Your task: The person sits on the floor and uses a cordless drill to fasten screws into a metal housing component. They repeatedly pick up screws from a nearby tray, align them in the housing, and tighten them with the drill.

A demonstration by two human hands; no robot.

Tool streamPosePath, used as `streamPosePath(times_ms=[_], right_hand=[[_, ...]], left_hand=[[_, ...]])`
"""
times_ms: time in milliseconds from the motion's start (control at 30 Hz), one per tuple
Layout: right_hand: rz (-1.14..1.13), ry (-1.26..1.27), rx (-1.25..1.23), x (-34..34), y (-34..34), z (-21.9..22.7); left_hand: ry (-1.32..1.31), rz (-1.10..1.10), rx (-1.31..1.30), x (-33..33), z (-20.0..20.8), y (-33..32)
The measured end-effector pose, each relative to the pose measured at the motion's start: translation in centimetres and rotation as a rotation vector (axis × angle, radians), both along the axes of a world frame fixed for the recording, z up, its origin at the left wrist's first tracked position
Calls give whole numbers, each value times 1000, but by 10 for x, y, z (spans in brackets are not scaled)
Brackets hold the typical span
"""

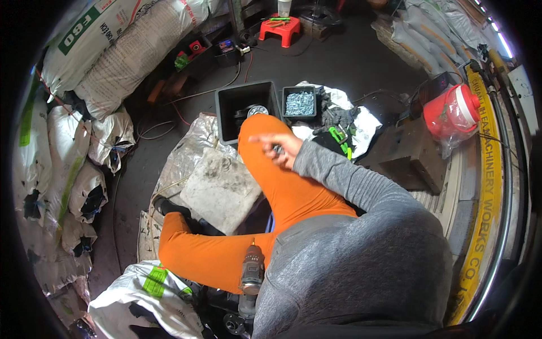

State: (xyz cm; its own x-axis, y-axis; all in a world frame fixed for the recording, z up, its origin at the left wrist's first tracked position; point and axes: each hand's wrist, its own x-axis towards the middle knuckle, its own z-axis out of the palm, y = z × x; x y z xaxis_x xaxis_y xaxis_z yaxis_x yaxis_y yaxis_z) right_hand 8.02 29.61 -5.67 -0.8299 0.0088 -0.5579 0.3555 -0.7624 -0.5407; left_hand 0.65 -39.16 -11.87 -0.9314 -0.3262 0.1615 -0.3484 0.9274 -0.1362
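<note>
Above my raised orange-trousered knee is my right hand (280, 150), its index finger stretched out to the left and the other fingers curled. A small shiny metal piece (277, 148) shows in the curled fingers; its exact kind is too small to make out. My left hand is not in view. By my left hip a power drill (252, 270) points its bit upward; its grip is hidden, so I cannot see what supports it. Beyond my knee stands a small dark bin of screws (300, 104), beside a larger dark bin (224, 121) with round black parts (257, 111) inside.
A dirty white slab (220, 189) lies between my legs. White sacks (144, 302) crowd the left, one open near dark parts. Green-handled tools (340, 141) lie on dark cloth. A red stool (279, 31) stands far ahead, a red jug (451, 112) on a brown box to the right.
</note>
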Motion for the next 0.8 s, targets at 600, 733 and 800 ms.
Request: streamPosePath(times_ms=[600, 733, 800], right_hand=[[-501, -476, 1194, 79, 206, -123], [-98, -670, 1296, 47, 206, -127], [15, -818, 1434, 28, 207, -127]], left_hand=[[-194, -1437, 95, -37, -6, 445], [-616, -1378, -93, -13, -75, 462], [-733, -1343, -15, -12, -85, 454]])
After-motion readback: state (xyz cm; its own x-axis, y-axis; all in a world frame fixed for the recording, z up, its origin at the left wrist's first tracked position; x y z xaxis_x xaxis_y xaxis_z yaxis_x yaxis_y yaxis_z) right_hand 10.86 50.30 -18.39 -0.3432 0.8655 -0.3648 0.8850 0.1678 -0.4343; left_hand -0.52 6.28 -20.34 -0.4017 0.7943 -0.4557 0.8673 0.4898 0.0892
